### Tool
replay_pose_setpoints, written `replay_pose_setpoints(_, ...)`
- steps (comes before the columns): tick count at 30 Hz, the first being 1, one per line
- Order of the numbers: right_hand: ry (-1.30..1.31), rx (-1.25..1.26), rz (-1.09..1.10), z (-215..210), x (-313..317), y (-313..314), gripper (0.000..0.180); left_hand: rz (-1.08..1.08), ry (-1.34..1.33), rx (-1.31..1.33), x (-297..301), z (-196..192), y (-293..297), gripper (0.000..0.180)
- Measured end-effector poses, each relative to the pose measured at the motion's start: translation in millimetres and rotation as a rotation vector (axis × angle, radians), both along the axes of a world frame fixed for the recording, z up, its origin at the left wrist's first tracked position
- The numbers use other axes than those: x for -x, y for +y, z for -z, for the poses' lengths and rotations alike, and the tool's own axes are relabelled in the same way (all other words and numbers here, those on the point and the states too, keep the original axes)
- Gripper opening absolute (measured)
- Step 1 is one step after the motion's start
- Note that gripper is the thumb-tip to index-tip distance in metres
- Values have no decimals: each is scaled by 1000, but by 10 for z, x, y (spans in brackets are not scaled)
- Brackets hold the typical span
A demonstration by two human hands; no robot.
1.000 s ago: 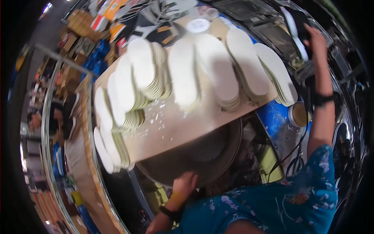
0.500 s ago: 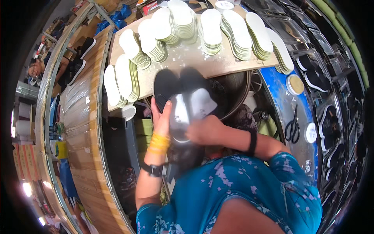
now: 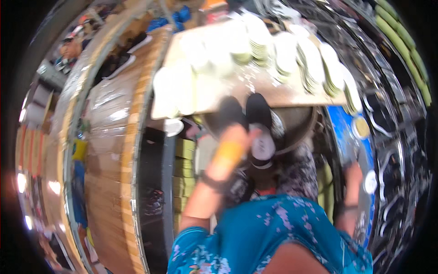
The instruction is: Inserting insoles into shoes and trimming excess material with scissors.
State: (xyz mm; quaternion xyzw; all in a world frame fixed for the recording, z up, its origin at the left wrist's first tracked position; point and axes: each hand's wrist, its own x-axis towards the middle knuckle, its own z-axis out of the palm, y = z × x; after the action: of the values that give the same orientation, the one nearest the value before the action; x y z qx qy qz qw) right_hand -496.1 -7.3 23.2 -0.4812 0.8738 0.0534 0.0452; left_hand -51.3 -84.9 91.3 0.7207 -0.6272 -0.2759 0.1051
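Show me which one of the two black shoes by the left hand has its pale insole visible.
The black shoe on the right: its pale insole shows, while the left hand hides the rear of the other shoe.

the left hand holds dark shoes near stacked white insoles.

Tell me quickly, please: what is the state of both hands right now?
Left hand: closed on the black shoes, though blurred.
Right hand: by the blue side table; too blurred to tell whether open, closed or holding something.
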Motion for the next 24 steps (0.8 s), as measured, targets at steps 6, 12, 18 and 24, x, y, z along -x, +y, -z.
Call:
replay_pose_setpoints(6,0,41,44,441,460,275,36,-22,-174,20,187,634,-79,36)
replay_pose_setpoints(12,56,-16,132,596,727,348,35,1,-182,91,190,551,-82,36)
replay_pose_setpoints(18,136,107,138,493,622,391,30,30,-156,237,25,658,-117,37)
replay_pose_setpoints(24,129,220,189,606,760,432,45,54,-148,480,-394,645,167,23)
